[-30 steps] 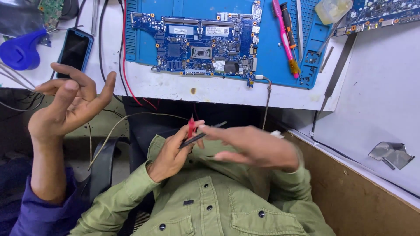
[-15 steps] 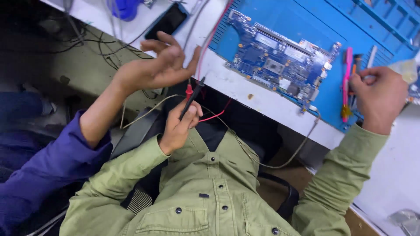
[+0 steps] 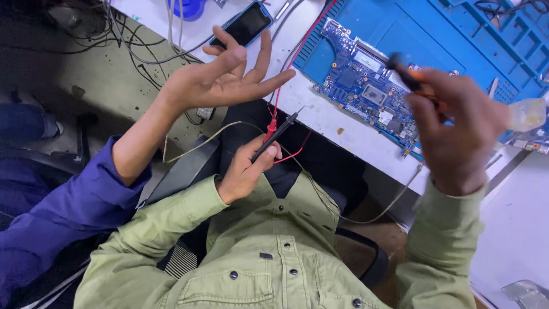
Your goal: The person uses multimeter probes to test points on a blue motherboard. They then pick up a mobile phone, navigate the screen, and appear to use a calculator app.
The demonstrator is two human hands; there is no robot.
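Black and red, the two meter probes (image 3: 274, 134) lie together in my left hand (image 3: 245, 171), the grip clenched around their shafts with the tips pointing up and away toward the desk (image 3: 326, 117); I hold them low over my lap, near the desk's edge, so the points stay off the electronics; the red lead (image 3: 291, 153) loops down from the handles and back up over the desk edge. My right hand (image 3: 457, 129) is raised over the blue mat (image 3: 412, 28), its grip closed on a slim dark tool with an orange band (image 3: 409, 77); the tool is blurred, so I cannot tell its kind; it hangs just above the right part of the blue circuit board (image 3: 366, 94), which lies flat on the mat with its chips upward, where both hands can reach it. Farther left, a black phone (image 3: 247, 24) rests screen-up on the white desk among grey cables (image 3: 171, 34). Between the phone and my probes another person's hand (image 3: 220, 83) hovers, palm up and fingers spread, holding nothing; its arm comes from the left in a dark blue sleeve (image 3: 63, 212). My own olive-green shirt (image 3: 251, 263) fills the near part of the view.
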